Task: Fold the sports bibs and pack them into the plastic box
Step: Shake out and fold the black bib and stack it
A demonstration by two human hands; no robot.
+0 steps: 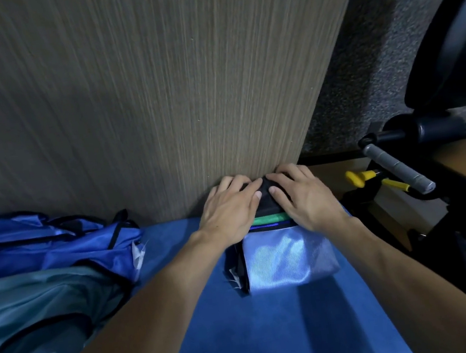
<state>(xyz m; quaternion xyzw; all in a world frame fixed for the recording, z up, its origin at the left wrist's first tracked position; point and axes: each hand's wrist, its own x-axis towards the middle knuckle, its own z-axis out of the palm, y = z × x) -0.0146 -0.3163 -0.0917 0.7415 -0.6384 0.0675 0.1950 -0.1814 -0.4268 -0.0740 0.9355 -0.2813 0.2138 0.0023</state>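
Blue cloth (287, 316) lay under a folded pale-blue satin bib (290, 257); left hand (227, 209) and right hand (306, 196) pressed its dark far end with flat, straight fingers.

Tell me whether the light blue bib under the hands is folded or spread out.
Folded. The light blue bib lies as a compact rectangle on the blue mat, layered edges showing at its left side.

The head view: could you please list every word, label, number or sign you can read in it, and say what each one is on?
None can be read.
White tags on the loose blue bibs: too small and blurred to read.
White tag at the left edge of the folded bib stack: also unreadable.
No print shows on the wooden panel.
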